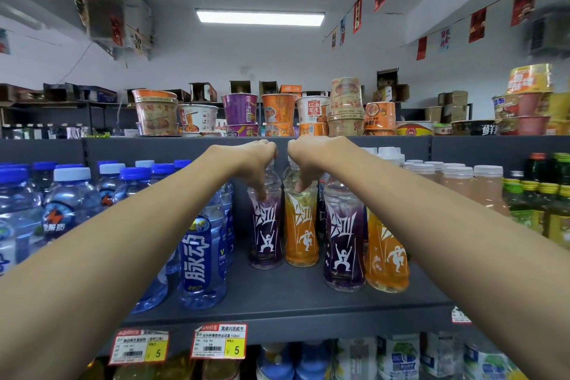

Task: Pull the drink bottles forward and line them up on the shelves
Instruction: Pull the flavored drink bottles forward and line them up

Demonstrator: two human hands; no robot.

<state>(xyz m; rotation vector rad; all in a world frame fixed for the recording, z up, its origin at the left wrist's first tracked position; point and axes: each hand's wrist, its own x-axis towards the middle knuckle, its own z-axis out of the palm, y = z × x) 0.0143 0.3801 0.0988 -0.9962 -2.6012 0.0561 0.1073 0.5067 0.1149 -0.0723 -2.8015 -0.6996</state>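
Note:
On the dark grey shelf stand purple and orange drink bottles. My left hand grips the top of a purple bottle set back on the shelf, thumb down its shoulder. My right hand grips the top of the orange bottle beside it. Both caps are hidden under my hands. Nearer the shelf's front stand another purple bottle and another orange bottle, under my right forearm.
Blue-capped bottles fill the shelf's left side; pinkish white-capped bottles and green ones fill the right. Instant noodle cups line the shelf above. Price tags hang on the front edge, with more bottles below.

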